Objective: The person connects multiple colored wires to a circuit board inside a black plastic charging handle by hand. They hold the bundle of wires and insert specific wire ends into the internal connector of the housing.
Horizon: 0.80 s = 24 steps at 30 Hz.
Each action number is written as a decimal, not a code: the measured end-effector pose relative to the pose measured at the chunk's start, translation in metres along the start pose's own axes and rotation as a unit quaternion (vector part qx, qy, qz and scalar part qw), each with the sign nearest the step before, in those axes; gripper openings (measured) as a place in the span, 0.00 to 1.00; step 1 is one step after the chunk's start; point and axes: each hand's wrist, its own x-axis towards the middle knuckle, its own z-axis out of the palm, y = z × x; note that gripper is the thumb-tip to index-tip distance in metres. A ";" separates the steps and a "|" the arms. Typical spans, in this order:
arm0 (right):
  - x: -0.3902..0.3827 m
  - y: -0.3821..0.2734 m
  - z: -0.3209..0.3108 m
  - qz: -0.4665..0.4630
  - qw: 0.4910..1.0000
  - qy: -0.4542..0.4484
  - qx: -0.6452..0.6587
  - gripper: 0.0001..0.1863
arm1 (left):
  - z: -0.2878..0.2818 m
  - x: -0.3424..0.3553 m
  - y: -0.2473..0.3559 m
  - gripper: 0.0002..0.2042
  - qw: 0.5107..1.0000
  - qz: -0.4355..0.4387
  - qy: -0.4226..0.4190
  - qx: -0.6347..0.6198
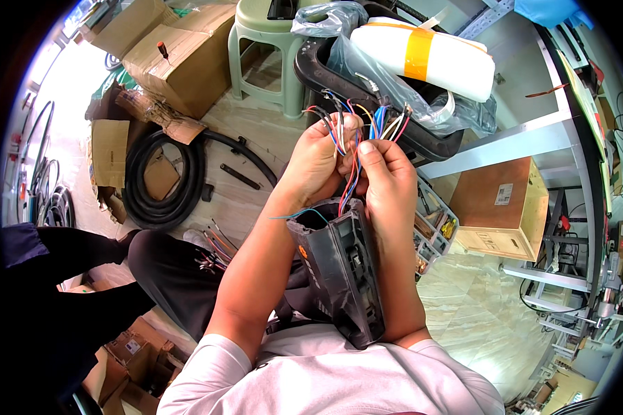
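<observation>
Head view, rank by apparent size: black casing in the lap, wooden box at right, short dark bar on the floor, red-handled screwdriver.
Largest to smallest:
1. Black casing and wooden box: too close to rank, the casing being nearer the camera
2. Dark bar
3. Screwdriver

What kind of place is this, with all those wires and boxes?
Probably a workshop. You can see colourful wires being handled, a thick coil of black tubing, and a red screwdriver on a cardboard box.

room right, over floor point(464, 304) — black frame point(437, 146) blocks beyond wires point(378, 122)
</observation>
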 end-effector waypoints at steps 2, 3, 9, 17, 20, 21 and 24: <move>0.001 0.006 -0.004 -0.011 0.999 0.028 0.018 0.09 | 0.001 -0.002 0.000 0.12 1.000 -0.005 0.010 0.006; 0.001 0.005 -0.003 -0.016 0.998 0.050 0.030 0.09 | 0.003 -0.003 0.001 0.12 1.000 -0.008 0.018 0.004; -0.003 -0.007 -0.006 0.060 0.986 0.026 0.153 0.10 | 0.009 -0.004 0.005 0.12 0.999 -0.019 0.042 0.003; 0.001 -0.014 -0.001 0.178 0.980 -0.002 0.094 0.14 | 0.005 -0.003 0.002 0.11 0.999 0.007 0.021 0.026; 0.000 -0.010 -0.001 0.146 0.987 -0.022 0.058 0.13 | 0.009 -0.006 0.005 0.09 0.998 -0.054 0.039 0.014; 0.001 -0.008 -0.002 0.132 0.989 -0.015 0.069 0.12 | 0.007 -0.004 0.003 0.08 0.998 -0.049 0.037 0.014; 0.000 -0.004 0.002 0.097 0.991 0.008 0.095 0.09 | -0.002 0.001 -0.001 0.05 1.000 -0.024 0.017 -0.011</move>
